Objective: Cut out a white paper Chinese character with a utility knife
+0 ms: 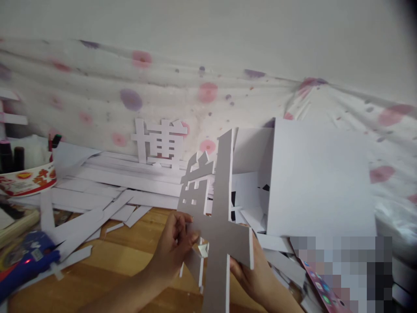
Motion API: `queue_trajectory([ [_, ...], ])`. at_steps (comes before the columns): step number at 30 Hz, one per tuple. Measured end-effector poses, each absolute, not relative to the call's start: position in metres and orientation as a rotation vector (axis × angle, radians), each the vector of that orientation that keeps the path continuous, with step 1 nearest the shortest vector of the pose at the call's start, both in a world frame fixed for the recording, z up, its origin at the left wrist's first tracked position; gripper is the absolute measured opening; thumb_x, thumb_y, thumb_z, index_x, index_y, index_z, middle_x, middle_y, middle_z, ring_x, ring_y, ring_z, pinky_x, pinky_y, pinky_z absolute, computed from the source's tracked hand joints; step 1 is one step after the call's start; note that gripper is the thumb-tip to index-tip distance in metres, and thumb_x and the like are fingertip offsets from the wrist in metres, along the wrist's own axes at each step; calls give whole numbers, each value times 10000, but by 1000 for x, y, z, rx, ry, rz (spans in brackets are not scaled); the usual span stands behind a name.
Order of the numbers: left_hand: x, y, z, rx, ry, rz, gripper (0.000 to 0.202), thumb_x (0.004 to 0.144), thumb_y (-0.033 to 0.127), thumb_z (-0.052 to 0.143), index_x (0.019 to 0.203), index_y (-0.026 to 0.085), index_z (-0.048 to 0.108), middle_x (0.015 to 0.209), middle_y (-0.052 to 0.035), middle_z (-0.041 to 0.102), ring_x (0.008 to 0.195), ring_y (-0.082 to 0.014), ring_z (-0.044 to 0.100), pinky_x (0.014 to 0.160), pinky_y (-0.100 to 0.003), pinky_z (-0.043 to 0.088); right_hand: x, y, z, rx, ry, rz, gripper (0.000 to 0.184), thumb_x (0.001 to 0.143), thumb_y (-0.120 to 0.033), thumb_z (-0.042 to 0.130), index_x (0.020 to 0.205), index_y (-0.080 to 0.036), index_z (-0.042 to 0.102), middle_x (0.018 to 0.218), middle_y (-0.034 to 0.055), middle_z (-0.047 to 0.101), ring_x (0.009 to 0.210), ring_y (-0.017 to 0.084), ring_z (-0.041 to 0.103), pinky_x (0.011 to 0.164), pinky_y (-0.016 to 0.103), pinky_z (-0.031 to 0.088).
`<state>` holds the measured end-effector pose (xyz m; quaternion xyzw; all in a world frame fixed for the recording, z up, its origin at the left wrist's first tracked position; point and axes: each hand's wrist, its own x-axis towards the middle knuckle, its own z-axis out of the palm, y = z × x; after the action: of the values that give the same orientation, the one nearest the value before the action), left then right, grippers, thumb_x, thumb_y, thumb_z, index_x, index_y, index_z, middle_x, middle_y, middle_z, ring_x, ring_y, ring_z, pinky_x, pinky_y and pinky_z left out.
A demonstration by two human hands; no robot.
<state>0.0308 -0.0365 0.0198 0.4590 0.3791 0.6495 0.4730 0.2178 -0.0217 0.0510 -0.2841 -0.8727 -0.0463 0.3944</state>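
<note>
A grey-white foam-board cutout, shaped like a tall character with several small windows, stands upright in front of me. My left hand pinches its lower left edge, fingers closed on the board. My right hand holds it from behind at the lower right, mostly hidden by the board. A second white cutout character leans against the spotted cloth at the back.
Long white foam-board strips lie piled across the wooden table. A large white sheet stands at right. A red-patterned bowl with pens sits far left, a blue tool below it. A phone lies at bottom right.
</note>
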Motion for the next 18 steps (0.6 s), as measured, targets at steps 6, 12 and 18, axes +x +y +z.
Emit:
queue_trajectory([
  [6,31,-40,20,1138,965,1566,270,721,298,638,721,213,381,894,24,471,671,-85,420,605,-233,349,222,-19,52,-726,-2234,-48,353,931,-485,222,1011,-235,459,842,44,568,748,204,532,683,335,446],
  [12,31,-40,18,1145,951,1550,289,729,327,639,733,216,372,910,26,463,683,-86,423,606,-231,356,222,-22,56,-677,-2312,13,290,936,-450,274,905,-237,468,878,32,579,753,189,527,699,312,431],
  [18,30,-37,16,1170,907,1559,274,750,325,621,748,218,368,917,31,456,706,-85,425,621,-225,358,219,-24,55,-738,-2258,-42,321,932,-467,279,866,-224,479,839,34,585,730,182,532,684,301,442],
])
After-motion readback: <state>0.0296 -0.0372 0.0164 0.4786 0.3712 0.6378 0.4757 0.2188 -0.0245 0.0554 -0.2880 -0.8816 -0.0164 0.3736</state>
